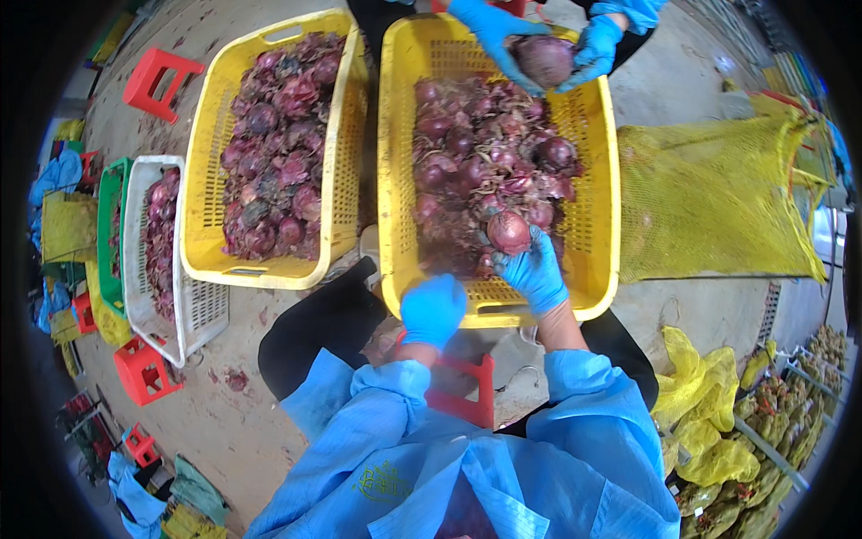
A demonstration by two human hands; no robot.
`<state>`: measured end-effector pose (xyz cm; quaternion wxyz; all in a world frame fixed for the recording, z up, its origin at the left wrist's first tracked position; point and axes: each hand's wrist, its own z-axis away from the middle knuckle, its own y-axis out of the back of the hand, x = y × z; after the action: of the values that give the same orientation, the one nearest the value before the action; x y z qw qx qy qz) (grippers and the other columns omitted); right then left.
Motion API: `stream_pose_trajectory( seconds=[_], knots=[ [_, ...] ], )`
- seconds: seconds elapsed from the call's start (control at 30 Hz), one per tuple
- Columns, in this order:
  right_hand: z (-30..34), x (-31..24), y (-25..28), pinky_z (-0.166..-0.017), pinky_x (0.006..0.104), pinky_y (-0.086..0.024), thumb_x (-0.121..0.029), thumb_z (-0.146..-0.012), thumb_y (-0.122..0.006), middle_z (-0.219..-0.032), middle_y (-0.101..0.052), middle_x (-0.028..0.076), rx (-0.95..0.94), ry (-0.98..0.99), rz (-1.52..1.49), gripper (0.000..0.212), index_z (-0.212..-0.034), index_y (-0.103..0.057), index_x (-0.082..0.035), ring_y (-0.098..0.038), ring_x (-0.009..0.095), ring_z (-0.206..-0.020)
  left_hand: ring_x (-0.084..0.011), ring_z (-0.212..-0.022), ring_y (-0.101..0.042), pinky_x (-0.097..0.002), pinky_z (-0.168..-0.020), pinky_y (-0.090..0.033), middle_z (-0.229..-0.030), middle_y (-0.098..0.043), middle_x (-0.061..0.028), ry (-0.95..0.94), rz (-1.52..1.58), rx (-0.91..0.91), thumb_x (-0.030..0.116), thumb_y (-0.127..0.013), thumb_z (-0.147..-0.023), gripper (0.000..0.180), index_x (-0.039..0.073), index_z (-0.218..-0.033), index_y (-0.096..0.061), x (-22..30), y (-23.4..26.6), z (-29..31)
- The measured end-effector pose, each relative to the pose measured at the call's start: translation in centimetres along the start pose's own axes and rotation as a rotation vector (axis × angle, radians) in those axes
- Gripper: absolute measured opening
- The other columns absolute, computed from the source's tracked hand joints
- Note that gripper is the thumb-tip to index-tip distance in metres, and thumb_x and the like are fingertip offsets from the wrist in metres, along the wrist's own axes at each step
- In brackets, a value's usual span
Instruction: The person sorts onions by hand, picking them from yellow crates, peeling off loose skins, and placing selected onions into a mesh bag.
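Note:
A red onion (509, 232) with a smooth skin is held in the fingers of my right hand (537, 274), which wears a blue glove. It is above the near part of a yellow plastic crate (614, 207) filled with red onions and loose skins. At the crate's near left corner, my left hand (434, 310), also gloved, is curled into a fist; whatever it holds, if anything, is hidden. Across the crate, a co-worker's blue-gloved hands (496, 36) hold a large dark red onion (545, 61) over the far right corner.
Left stands a second yellow crate (337, 162) of onions, then a white crate (181, 296) and a green one (114, 287). Red stools (160, 83) stand on the floor. Yellow mesh sacks (709, 193) lie right; filled sacks (763, 440) sit at the lower right.

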<state>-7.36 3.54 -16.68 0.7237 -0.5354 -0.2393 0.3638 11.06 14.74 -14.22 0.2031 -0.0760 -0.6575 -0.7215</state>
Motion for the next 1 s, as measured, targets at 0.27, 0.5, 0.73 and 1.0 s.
stream_pose_trajectory(
  seconds=[0.27,0.5,0.73,1.0],
  knots=[
    [5.1,-2.2,-5.7,-0.073,0.0391,-0.058,-0.038,-0.09,-0.068,-0.122,-0.058,0.021,0.277,0.264,0.113,0.055,-0.133,-0.047,-0.009,-0.065,0.035,-0.093,-0.0364,-0.067,-0.065,-0.0483,-0.058,-0.051,-0.075,-0.067,-0.0155,0.016,0.113,0.111,0.032,-0.062,-0.087,0.021,0.011,-0.084,-0.065,-0.6,-0.6,0.3],
    [15.0,-13.9,-14.4,-0.086,0.0406,-0.051,-0.027,-0.091,-0.066,-0.129,-0.057,0.014,0.467,0.89,0.362,0.048,-0.131,-0.051,-0.005,-0.057,0.026,-0.11,-0.0363,-0.067,-0.064,-0.0487,-0.059,-0.049,-0.073,-0.065,-0.0145,0.033,0.02,0.07,0.032,-0.06,-0.088,0.025,0.01,-0.076,-0.061,0.2,-0.2,0.4],
    [23.3,-26.9,-24.8,-0.072,0.0297,-0.055,-0.01,-0.084,-0.069,-0.122,-0.058,0.018,0.551,1.294,1.172,0.059,-0.137,-0.045,-0.005,-0.067,0.026,-0.089,-0.0367,-0.067,-0.063,-0.0487,-0.058,-0.048,-0.073,-0.065,-0.0149,0.024,0.035,0.113,0.03,-0.06,-0.087,0.023,0.01,-0.075,-0.062,0.5,-0.4,0.5],
    [20.8,-24.7,-23.4,-0.087,0.0449,-0.057,-0.046,-0.095,-0.054,-0.144,-0.045,0.02,-0.215,0.797,0.53,0.064,-0.147,-0.037,-0.013,-0.056,0.04,-0.117,-0.0367,-0.068,-0.064,-0.0477,-0.061,-0.05,-0.075,-0.066,-0.0149,0.055,0.039,0.073,0.029,-0.061,-0.086,0.022,0.01,-0.078,-0.065,0.7,-0.1,0.5]
  ],
)
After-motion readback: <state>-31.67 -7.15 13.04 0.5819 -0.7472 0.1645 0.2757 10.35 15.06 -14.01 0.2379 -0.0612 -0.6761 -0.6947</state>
